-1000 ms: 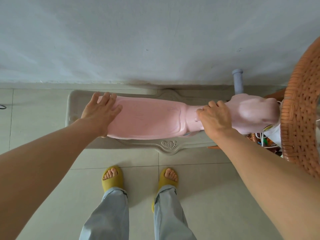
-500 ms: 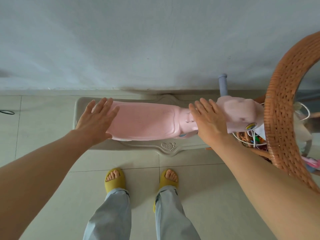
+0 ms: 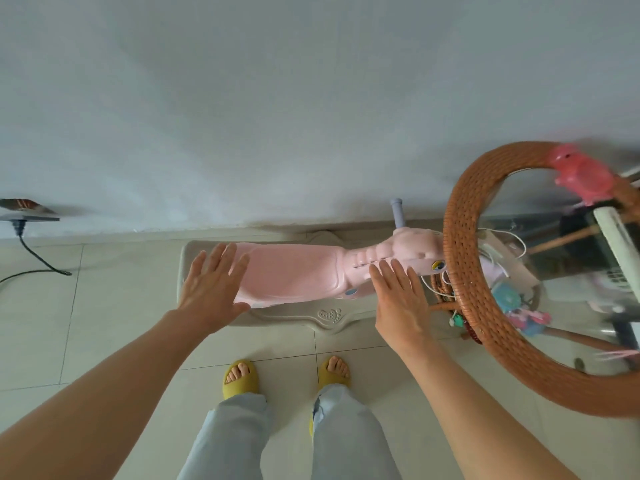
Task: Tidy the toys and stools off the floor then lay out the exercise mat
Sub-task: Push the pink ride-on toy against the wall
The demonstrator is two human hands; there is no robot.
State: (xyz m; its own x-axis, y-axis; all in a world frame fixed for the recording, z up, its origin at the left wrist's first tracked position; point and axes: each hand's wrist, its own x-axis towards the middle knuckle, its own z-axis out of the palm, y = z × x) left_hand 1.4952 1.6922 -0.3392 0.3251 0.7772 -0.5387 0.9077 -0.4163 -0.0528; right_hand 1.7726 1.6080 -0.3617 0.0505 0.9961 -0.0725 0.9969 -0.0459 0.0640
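Note:
A pink ride-on toy [image 3: 294, 275] with a grey-blue handle [image 3: 397, 213] stands on its beige base [image 3: 325, 315] along the foot of the white wall. My left hand [image 3: 211, 289] hovers open over the toy's rear end, fingers spread, holding nothing. My right hand [image 3: 398, 299] hovers open just in front of the toy's neck, also holding nothing. Both hands appear lifted off the toy.
A round wicker table [image 3: 485, 306] with a glass top stands at the right, touching the toy's head. A pink toy animal [image 3: 581, 178] sits on its rim, with small toys [image 3: 519, 306] beneath the glass. A black cable [image 3: 34, 261] runs from a wall socket at left.
Both hands have let go of the pink toy and drawn back toward me with fingers spread. My view has pulled back and swung right, showing more of the wicker table.

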